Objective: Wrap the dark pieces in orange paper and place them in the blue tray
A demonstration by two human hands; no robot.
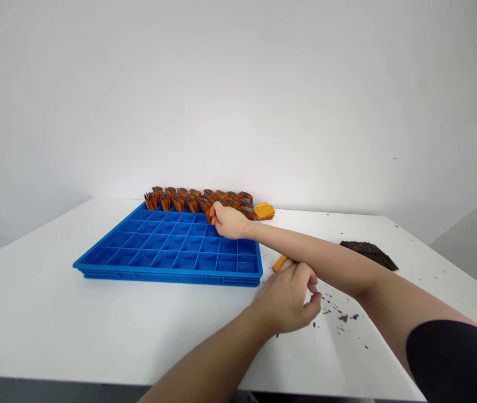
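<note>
The right hand [229, 220] pinches an orange packet [212, 214] upright over the blue tray [171, 246]'s far cells; the left hand [286, 296], loosely curled, rests beside the tray.

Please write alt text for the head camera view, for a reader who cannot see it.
The right hand sets an orange packet into a blue tray on a white table; the far rows hold filled packets. The left hand rests beside an orange piece.
</note>
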